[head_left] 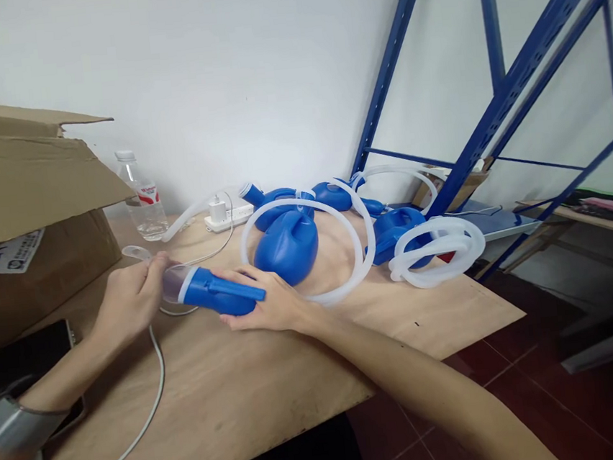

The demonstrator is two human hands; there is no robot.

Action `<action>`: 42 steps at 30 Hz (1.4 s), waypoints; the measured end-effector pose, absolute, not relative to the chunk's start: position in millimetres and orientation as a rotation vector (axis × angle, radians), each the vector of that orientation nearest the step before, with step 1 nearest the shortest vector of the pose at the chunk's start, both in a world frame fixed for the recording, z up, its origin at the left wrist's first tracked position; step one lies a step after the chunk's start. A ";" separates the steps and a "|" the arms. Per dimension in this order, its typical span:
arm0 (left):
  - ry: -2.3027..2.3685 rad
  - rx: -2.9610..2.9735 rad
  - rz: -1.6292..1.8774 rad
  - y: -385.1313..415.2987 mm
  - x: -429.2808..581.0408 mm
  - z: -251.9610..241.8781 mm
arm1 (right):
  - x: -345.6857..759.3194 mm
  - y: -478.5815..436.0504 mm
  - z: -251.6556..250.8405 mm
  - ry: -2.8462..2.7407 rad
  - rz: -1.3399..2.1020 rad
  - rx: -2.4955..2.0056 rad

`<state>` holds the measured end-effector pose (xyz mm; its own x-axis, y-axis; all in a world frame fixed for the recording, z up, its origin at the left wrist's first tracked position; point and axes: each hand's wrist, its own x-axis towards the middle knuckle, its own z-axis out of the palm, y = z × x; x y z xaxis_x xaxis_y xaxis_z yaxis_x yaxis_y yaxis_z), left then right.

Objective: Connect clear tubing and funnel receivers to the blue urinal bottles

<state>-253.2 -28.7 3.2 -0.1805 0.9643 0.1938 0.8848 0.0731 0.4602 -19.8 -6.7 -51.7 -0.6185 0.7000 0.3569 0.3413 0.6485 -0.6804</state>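
Observation:
In front of me a blue plastic urinal bottle with a handle lies on its side, held above the wooden table. My right hand is wrapped around its body near the handle. A clear funnel-shaped mouthpiece with a white ring sits at the bottle's neck. Closed fingers of my left hand grip the mouthpiece's outer end. A translucent piece sticks out beyond those fingers; whether it joins the mouthpiece is hidden. Just behind my right hand stands another blue bottle, a translucent hose looping around it.
More blue bottles and a coiled hose lie toward the back right. A cardboard box, water bottle and power strip are at the left and back. A white cable crosses the table. Blue shelving rises right.

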 end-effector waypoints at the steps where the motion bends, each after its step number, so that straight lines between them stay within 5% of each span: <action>1: 2.171 1.848 0.749 -28.6 -251.8 5.2 | -19.3 -5.9 -51.2 -2.231 0.754 -0.779; 11: 1.955 1.896 0.728 -19.9 -262.0 -8.8 | -17.5 8.0 -44.4 -1.915 0.858 -0.802; 19: 1.619 2.391 1.162 -27.3 -258.9 -12.1 | -19.5 9.9 -51.1 -1.972 0.996 -0.750; 26: 1.735 1.899 0.852 -28.7 -257.7 2.2 | -15.9 12.3 -53.8 -2.063 1.014 -0.592; 42: 1.152 1.857 0.535 -24.3 -282.4 10.5 | -12.3 12.1 -50.4 -2.263 0.949 -0.467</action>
<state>-282.4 -24.3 10.5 0.4809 0.8732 -0.0784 0.5031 -0.2016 0.8404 -12.3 12.1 -50.4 -0.7370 0.5329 0.4158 0.0769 0.6774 -0.7316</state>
